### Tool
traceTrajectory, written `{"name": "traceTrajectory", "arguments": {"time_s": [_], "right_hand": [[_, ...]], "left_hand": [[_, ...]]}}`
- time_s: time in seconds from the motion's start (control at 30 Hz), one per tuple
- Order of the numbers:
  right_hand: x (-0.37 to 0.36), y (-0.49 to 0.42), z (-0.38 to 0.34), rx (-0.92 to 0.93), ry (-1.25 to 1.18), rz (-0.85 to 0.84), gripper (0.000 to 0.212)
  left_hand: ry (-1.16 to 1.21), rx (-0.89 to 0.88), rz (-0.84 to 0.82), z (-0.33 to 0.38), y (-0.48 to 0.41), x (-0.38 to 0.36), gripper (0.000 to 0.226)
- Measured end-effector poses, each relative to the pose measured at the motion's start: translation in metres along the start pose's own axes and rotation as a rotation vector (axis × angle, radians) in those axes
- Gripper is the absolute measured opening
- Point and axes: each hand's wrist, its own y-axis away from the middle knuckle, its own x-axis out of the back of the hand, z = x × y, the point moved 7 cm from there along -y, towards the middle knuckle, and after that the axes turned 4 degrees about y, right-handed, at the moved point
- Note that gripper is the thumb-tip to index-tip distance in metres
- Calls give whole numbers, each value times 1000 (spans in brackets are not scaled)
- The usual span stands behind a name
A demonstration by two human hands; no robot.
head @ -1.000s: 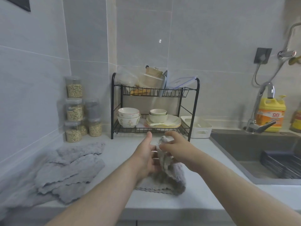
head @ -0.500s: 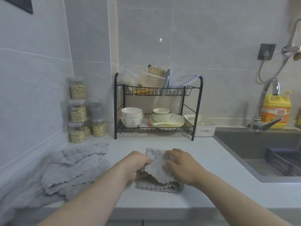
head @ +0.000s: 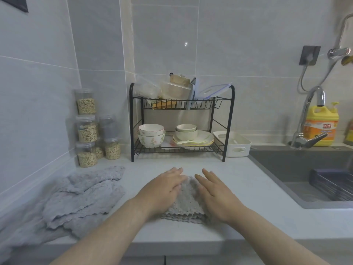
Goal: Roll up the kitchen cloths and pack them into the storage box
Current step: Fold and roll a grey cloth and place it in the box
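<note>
Both hands lie flat with straight fingers on a folded grey cloth (head: 188,199). The left hand (head: 162,190) presses its left part and the right hand (head: 215,192) its right part, and neither grips it. The cloth sits near the front edge of a pale counter (head: 248,190), with its scalloped edge toward the person. To the left, well apart, a loose pile of grey cloths (head: 82,194) is spread against the wall. Behind the hands stands a black wire rack (head: 181,106). Its lower shelf carries bowls (head: 150,136) and plates (head: 193,139), and its upper shelf carries plastic containers and lids. Just right of the rack is a white storage box (head: 236,146), with no cloth showing in it. Clear jars (head: 87,129) of grain are stacked in the corner to the left. On the right a dark sink (head: 305,169) is set into the counter. A metal tap (head: 313,115) and a yellow bottle (head: 322,125) stand behind it. Pale grey tiles (head: 248,54) cover the walls.
</note>
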Motion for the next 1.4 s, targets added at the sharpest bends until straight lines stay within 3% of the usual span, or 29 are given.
{"name": "traceTrajectory", "arguments": {"time_s": [0.1,0.2,0.33,0.43,0.53,0.63,0.7,0.77,0.9,0.93,1.0,1.03,1.1,1.2,1.3,1.4], "right_hand": [[-19,-1,4,5,100,-146,52],[-35,0,11,4,225,-235,68],[-37,-3,12,19,287,-293,57],[-29,-12,13,59,279,-332,54],[-3,-22,22,12,274,-215,56],[29,-22,33,-179,267,47,43],[30,-16,36,-272,188,45,49],[21,-11,34,-259,218,-49,52],[6,-10,30,-181,246,-111,35],[7,-11,29,-163,178,-99,31],[13,-15,23,-86,56,-59,27],[15,-16,21,-45,10,-27,27],[20,-18,21,-19,-120,71,29],[20,-16,33,-123,-374,160,33],[14,-8,44,-214,-536,-12,33],[10,-3,43,-166,-464,-131,23]], "left_hand": [[-93,70,-308,-18,7,-30,51],[-90,148,-382,-30,11,-40,54],[-109,190,-425,-30,11,-43,55],[-157,201,-335,-23,10,-34,50],[-273,95,-25,-2,9,-5,38],[-52,166,137,-10,9,9,30],[82,252,176,-21,8,14,18],[117,324,143,-29,4,12,15],[270,412,-92,-43,-7,-13,20],[357,450,-129,-46,-8,-18,25],[519,541,-153,-47,-7,-19,63],[609,572,-160,-48,-7,-21,70],[759,566,-202,-41,-8,-22,45],[582,476,-217,-39,-11,-20,24],[469,416,-151,-42,-14,-20,24],[505,374,-92,-43,-12,-18,25]]}}
